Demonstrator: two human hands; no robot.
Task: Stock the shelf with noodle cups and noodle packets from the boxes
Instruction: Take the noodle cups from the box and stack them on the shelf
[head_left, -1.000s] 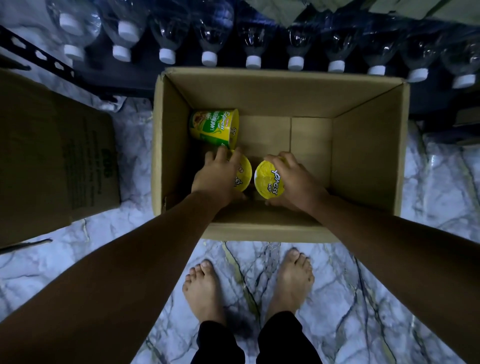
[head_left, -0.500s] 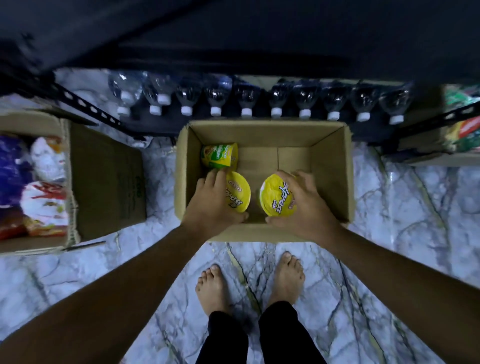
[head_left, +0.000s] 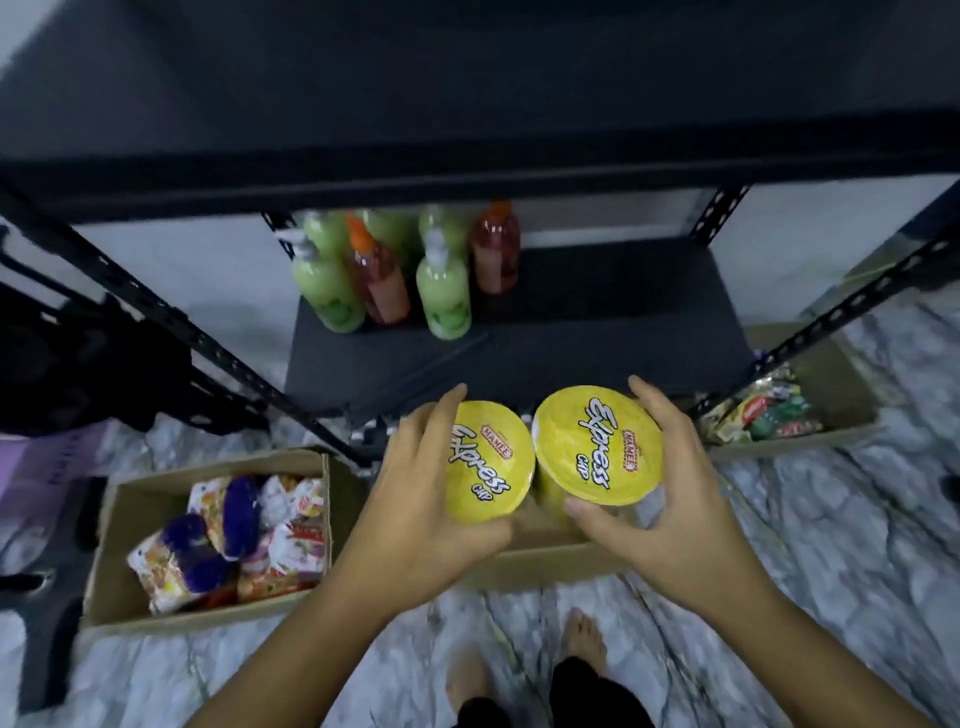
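Observation:
My left hand (head_left: 415, 499) grips a yellow-lidded noodle cup (head_left: 491, 462) from its left side. My right hand (head_left: 670, 499) grips a second yellow-lidded noodle cup (head_left: 597, 447) from its right side. Both cups are upright, side by side and nearly touching, held in the air in front of the dark shelf board (head_left: 597, 322) of a black metal rack. The cardboard box (head_left: 545, 556) they came from lies below my hands, mostly hidden by them.
Green and red bottles (head_left: 441, 291) stand at the back left of the shelf board. A box of noodle packets (head_left: 228, 530) sits on the marble floor at left, another box with packets (head_left: 763, 410) at right. A higher shelf (head_left: 467, 171) overhangs. My bare feet are below.
Both hands have lifted the two cups out of the box and up towards the shelf. My view has risen from the box to the rack's middle shelf.

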